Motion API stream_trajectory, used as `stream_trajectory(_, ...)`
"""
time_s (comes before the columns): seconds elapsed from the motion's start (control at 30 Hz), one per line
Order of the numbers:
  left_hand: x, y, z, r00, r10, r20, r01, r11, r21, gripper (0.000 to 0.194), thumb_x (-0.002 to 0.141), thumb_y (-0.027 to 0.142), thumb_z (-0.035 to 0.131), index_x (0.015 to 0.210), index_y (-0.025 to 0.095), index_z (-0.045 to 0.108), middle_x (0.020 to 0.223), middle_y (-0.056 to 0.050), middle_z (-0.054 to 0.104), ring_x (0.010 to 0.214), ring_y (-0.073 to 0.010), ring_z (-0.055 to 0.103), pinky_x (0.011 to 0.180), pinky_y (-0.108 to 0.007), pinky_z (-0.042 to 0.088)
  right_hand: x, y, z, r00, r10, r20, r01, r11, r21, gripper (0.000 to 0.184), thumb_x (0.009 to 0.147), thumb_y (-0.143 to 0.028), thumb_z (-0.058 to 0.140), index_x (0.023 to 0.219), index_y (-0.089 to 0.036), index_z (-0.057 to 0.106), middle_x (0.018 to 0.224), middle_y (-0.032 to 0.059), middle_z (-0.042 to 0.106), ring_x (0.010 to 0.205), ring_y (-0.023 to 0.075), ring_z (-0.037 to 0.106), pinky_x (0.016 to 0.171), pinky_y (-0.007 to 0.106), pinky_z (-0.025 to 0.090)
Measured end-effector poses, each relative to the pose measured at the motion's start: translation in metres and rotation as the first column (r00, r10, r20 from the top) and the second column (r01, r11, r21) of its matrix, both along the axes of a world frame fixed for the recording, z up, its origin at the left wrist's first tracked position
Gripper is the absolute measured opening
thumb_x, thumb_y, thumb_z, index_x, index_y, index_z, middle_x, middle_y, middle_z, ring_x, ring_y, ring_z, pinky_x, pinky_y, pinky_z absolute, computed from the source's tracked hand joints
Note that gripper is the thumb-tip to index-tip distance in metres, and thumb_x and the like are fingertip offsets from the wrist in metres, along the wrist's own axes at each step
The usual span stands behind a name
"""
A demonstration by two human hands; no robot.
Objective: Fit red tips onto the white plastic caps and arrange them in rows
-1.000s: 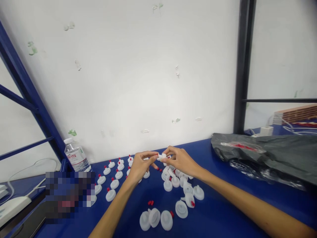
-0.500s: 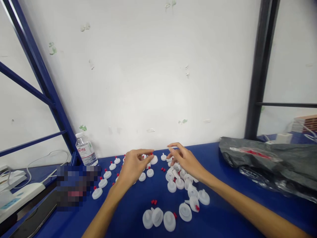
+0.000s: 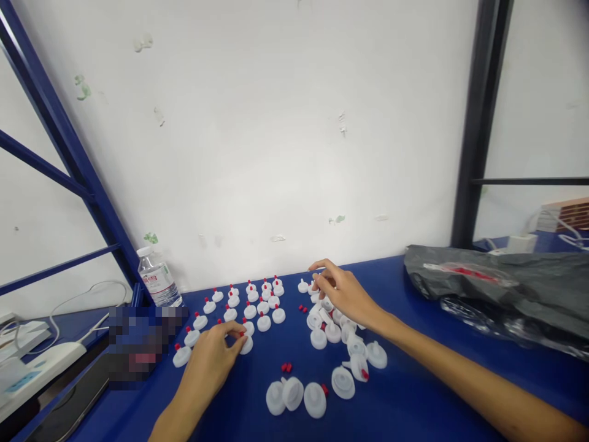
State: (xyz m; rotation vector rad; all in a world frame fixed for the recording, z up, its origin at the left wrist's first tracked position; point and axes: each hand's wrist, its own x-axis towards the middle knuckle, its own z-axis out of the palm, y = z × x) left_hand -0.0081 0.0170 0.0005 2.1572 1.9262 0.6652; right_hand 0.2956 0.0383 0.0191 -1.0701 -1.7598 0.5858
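My left hand [image 3: 212,351] pinches the red tip of a round white plastic cap with a stem [image 3: 246,345], at the near end of rows of similar red-tipped white caps [image 3: 264,323]. The held cap is low at the table, and I cannot tell if it touches the surface. My right hand [image 3: 343,294] hovers over a loose heap of white caps without red tips [image 3: 318,338], its fingers apart and nothing visible between them. Small red tips [image 3: 302,308] lie just left of the heap.
More white caps [image 3: 315,400] and red tips [image 3: 286,368] lie near the front of the blue table [image 3: 396,405]. A water bottle [image 3: 159,279] stands at the back left, beside a phone [image 3: 69,405] and a power strip [image 3: 46,374]. A grey plastic bag [image 3: 497,285] lies at the right.
My left hand has moved down and left with its cap, from the back of the rows to their near end. My right hand stays over the heap. The view has shifted slightly.
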Motion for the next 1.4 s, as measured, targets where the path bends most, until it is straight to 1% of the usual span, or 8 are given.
stream_trajectory(0.27, 0.000, 0.005, -0.003, 0.998, 0.038, -0.045, -0.036, 0.998, 0.051, 0.030, 0.082, 0.040, 0.053, 0.090, 0.023, 0.075, 0.100, -0.005, 0.076, 0.077, -0.0239, 0.066, 0.073, -0.033, 0.047, 0.010, 0.004, 0.003, 0.983, -0.072, 0.172, 0.052, 0.992, 0.119, 0.023, 0.098, -0.030, 0.046, 0.109, -0.023, 0.065, 0.086, 0.0020, 0.074, 0.073, 0.0170, 0.067, 0.070, 0.029, 0.048)
stream_trajectory(0.47, -0.003, 0.003, -0.006, 0.995, 0.062, -0.082, -0.056, 0.995, 0.079, 0.036, 0.082, 0.046, 0.054, 0.098, 0.022, 0.076, 0.106, -0.007, 0.075, 0.090, -0.0278, 0.069, 0.080, -0.035, 0.050, 0.011, 0.001, 0.001, 0.898, -0.050, 0.438, -0.052, 0.975, 0.217, 0.025, 0.098, -0.027, 0.048, 0.106, -0.022, 0.071, 0.099, 0.0061, 0.074, 0.089, 0.0213, 0.067, 0.082, 0.034, 0.048)
stream_trajectory(0.57, 0.002, -0.007, 0.004, 0.988, 0.103, -0.119, -0.085, 0.985, 0.152, 0.040, 0.084, 0.048, 0.053, 0.107, 0.022, 0.075, 0.112, -0.008, 0.074, 0.094, -0.0279, 0.069, 0.081, -0.034, 0.050, 0.012, -0.002, -0.002, 0.819, -0.047, 0.572, -0.133, 0.954, 0.269, 0.024, 0.097, -0.026, 0.052, 0.110, -0.023, 0.072, 0.103, 0.0077, 0.074, 0.100, 0.0250, 0.066, 0.092, 0.040, 0.046)
stream_trajectory(0.67, 0.022, -0.016, 0.024, 0.980, 0.130, -0.148, -0.091, 0.965, 0.245, 0.037, 0.089, 0.043, 0.049, 0.110, 0.025, 0.073, 0.110, -0.005, 0.074, 0.090, -0.0259, 0.069, 0.079, -0.033, 0.048, 0.012, -0.004, -0.006, 0.758, -0.004, 0.652, -0.210, 0.945, 0.251, 0.024, 0.095, -0.030, 0.057, 0.111, -0.025, 0.073, 0.114, 0.0090, 0.072, 0.111, 0.0281, 0.062, 0.099, 0.044, 0.043)
stream_trajectory(0.8, 0.068, -0.006, 0.046, 0.987, -0.060, -0.147, 0.085, 0.983, 0.166, 0.026, 0.091, 0.033, 0.051, 0.100, 0.027, 0.075, 0.099, -0.001, 0.076, 0.089, -0.0228, 0.069, 0.079, -0.031, 0.047, 0.011, -0.006, -0.008, 0.714, 0.033, 0.700, -0.261, 0.939, 0.222, 0.029, 0.097, -0.037, 0.054, 0.116, -0.026, 0.074, 0.125, 0.0107, 0.067, 0.118, 0.0309, 0.058, 0.101, 0.049, 0.042)
stream_trajectory(0.97, 0.115, 0.042, 0.045, 0.895, -0.279, -0.348, 0.304, 0.952, 0.018, 0.030, 0.085, 0.014, 0.053, 0.103, 0.022, 0.075, 0.108, -0.007, 0.076, 0.104, -0.0243, 0.067, 0.083, -0.030, 0.047, 0.011, -0.007, -0.005, 0.670, 0.063, 0.740, -0.326, 0.920, 0.216, 0.035, 0.094, -0.019, 0.050, 0.118, -0.029, 0.073, 0.119, 0.0102, 0.067, 0.114, 0.0279, 0.059, 0.098, 0.045, 0.044)
stream_trajectory(1.13, 0.125, 0.079, 0.034, 0.804, -0.429, -0.411, 0.423, 0.899, -0.112, 0.034, 0.069, 0.004, 0.064, 0.094, 0.022, 0.077, 0.099, -0.005, 0.078, 0.097, -0.0227, 0.069, 0.079, -0.026, 0.049, 0.012, -0.009, -0.004, 0.666, 0.084, 0.741, -0.355, 0.909, 0.216, 0.038, 0.085, -0.011, 0.052, 0.110, -0.028, 0.077, 0.109, 0.0080, 0.071, 0.108, 0.0255, 0.060, 0.098, 0.041, 0.043)
stream_trajectory(1.4, 0.128, 0.085, 0.018, 0.782, -0.423, -0.458, 0.432, 0.897, -0.091, 0.029, 0.073, 0.006, 0.056, 0.083, 0.021, 0.078, 0.085, -0.008, 0.078, 0.083, -0.0233, 0.071, 0.072, -0.029, 0.049, 0.011, -0.006, -0.006, 0.609, 0.118, 0.784, -0.356, 0.924, 0.137, 0.031, 0.084, -0.019, 0.061, 0.112, -0.022, 0.075, 0.108, 0.0085, 0.074, 0.111, 0.0271, 0.060, 0.099, 0.040, 0.040)
